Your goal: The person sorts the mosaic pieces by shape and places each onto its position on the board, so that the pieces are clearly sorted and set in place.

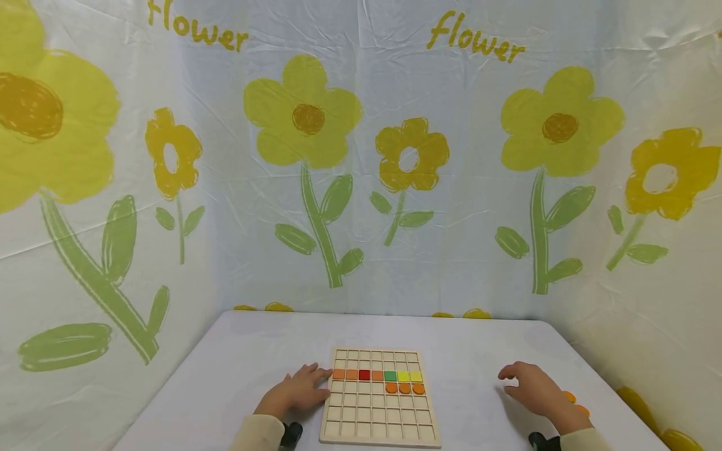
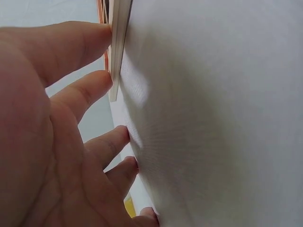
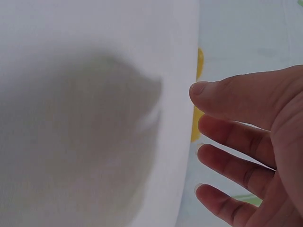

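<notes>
A wooden grid board lies flat on the table. Across one of its rows run several coloured square tiles, among them a red tile and a green tile. Just below their right end sit three round orange discs. My left hand is at the board's left edge, its thumb and index fingertip touching the side while the other fingers spread toward the table. Off to the right of the board, my right hand hovers over the table with loosely bent fingers and nothing between them.
More orange discs lie beside the right wrist, partly hidden by it. The white table is enclosed by a curtain printed with yellow flowers, at the back and both sides.
</notes>
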